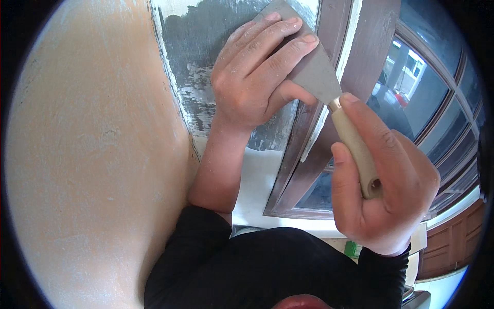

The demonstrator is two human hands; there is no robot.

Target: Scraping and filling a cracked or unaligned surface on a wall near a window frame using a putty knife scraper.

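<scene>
My right hand [391, 170] is closed around the pale, speckled handle of a putty knife [355, 144], its forefinger along the metal collar. The wide grey blade slants up and left, lying against or just above a narrow wall strip. My left hand [252, 77] rests on the blade with fingers stretched out, their tips on its face, and the thumb by its lower edge. Under and beside that hand is a dark grey filler patch [190, 46] with streaky white spots. The blade's far edge is partly cut off at the top of the view.
An orange-beige wall [98, 144] with whitish scuffs stands close on my left. To the right is a brown wooden window frame [329, 139] with glass panes [411, 82]. A brown panelled wooden piece [453, 242] and a green item [352, 250] show lower right.
</scene>
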